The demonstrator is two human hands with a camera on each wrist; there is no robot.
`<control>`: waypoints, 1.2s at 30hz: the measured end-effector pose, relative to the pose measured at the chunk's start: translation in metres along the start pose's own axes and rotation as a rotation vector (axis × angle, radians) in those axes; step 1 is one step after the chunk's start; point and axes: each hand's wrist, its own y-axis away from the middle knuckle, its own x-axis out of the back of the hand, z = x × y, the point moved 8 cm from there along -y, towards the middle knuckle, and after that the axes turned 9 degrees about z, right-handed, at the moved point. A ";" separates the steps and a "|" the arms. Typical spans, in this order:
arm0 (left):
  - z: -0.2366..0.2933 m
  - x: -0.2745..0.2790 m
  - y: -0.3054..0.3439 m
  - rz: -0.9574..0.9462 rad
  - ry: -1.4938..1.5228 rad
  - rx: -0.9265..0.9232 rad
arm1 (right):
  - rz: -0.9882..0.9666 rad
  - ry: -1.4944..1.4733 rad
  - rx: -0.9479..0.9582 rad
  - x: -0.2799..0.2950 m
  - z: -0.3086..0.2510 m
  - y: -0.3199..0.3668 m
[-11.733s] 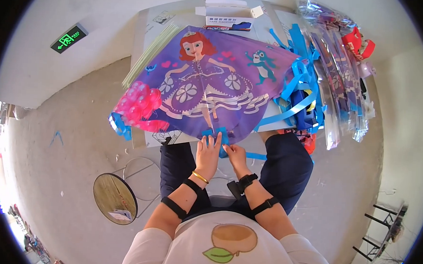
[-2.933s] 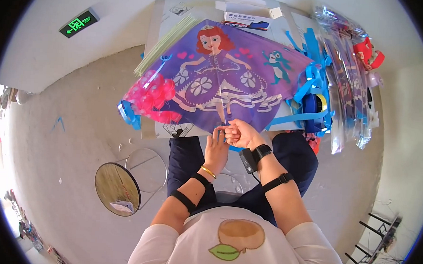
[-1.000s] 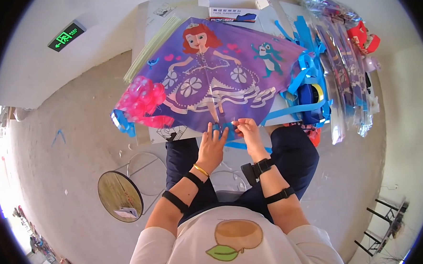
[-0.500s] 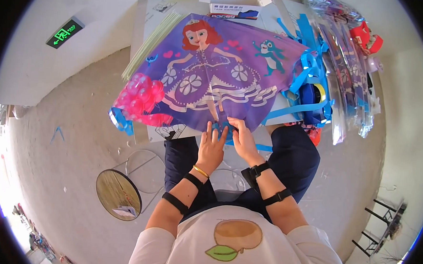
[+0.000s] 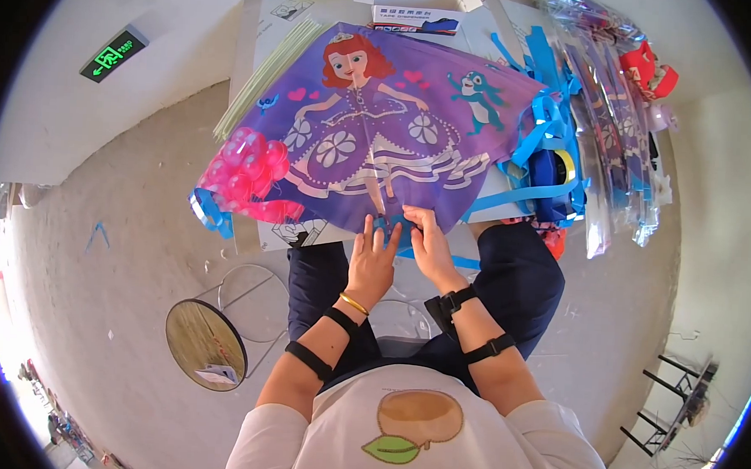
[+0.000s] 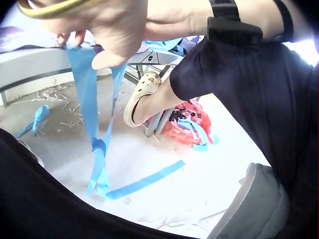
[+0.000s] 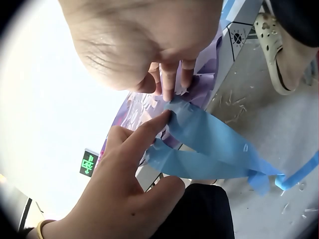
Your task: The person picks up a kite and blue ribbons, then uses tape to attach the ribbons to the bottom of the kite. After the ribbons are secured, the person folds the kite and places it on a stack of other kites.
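A purple kite (image 5: 414, 143) printed with a red-haired princess lies flat, its lower tip at the near edge of the table. Blue ribbon (image 7: 209, 132) is laid on that tip in two strips, and its tails hang below the edge in the left wrist view. My left hand (image 5: 371, 264) rests there with fingers spread, the index fingertip pressing the ribbon's end. Beside it on the right, my right hand (image 5: 432, 250) touches the kite tip with extended fingertips, right at the ribbon in the right wrist view. Nothing shows gripped in either hand.
To the right stand a blue tape dispenser (image 5: 548, 177), more blue ribbon (image 5: 551, 116) and plastic-wrapped packs (image 5: 609, 145). A tape dispenser box (image 5: 416, 17) is at the back, pale thin sticks (image 5: 269, 76) at the left. A round stool (image 5: 206, 344) stands on the floor.
The right hand, earlier closed beside the left fingers and then pinching just above the kite tip, has come down with fingers extended onto it. The left hand has settled on the ribbon.
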 end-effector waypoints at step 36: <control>-0.001 0.000 -0.002 0.085 0.024 0.020 | 0.003 -1.189 -1.177 -0.026 0.062 0.019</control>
